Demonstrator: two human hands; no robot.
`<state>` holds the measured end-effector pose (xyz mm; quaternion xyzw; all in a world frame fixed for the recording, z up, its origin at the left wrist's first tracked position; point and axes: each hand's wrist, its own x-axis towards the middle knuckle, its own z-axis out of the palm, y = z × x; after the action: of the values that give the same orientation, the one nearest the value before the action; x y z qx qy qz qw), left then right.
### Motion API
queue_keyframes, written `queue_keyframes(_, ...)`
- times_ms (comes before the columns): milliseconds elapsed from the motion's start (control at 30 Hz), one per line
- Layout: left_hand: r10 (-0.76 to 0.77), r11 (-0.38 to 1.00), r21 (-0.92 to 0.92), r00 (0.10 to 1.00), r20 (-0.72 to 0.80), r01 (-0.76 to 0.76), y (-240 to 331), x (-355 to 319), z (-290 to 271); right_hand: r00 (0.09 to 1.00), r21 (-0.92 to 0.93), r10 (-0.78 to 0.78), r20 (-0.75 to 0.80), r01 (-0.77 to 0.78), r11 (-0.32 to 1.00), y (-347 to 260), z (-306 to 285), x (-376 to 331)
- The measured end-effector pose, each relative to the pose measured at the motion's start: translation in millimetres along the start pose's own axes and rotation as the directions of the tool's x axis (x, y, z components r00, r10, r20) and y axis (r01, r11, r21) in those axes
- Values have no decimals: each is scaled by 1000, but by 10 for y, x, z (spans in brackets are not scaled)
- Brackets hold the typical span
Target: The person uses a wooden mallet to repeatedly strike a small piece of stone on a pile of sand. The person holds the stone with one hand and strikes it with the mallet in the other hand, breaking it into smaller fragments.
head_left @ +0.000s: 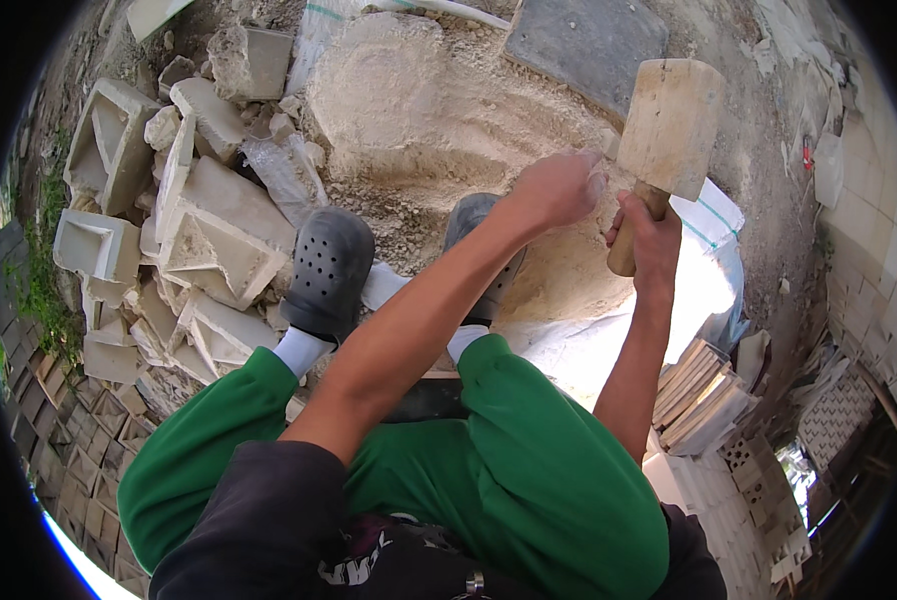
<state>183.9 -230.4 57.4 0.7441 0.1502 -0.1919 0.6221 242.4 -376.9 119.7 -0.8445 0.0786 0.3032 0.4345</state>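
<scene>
Dusty open-air work yard: broken moulded blocks (224,240) heaped beside pale powder (389,95) on bare earth. Weeds (47,270) grow at the left edge near rows of stacked blocks (84,460); a wooden mallet (674,125) marks it as a place of manual labour.

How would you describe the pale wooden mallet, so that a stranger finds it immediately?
Start from the green trousers, then follow the bare right forearm up to the right hand. It grips the pale wooden mallet by its handle. The thick, blocky head distinguishes it from the flat, dark grey slab behind.
</scene>
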Motion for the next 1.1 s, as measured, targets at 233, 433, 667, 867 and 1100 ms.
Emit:
queue_keyframes(233,123,918,279,464,-877,284,-523,565,211,999,16,-34,19,33,999,-55,4,-7)
queue_keyframes(433,-14,986,130,828,-561,105,-107,486,830,1000,-18,-16,-5,15,1000,-31,-40,20)
queue_keyframes(667,95,939,273,603,-792,211,-200,362,250,998,-3,-54,-29,54,999,11,-143,20)
queue_keyframes(867,84,850,386,631,-771,358,-436,325,373,999,-17,-9,37,10,1000,42,-43,70)
queue_keyframes(1100,-15,971,176,773,-635,164,-379,-163,-142,993,-73,27,115,-19,997,-14,89,4)
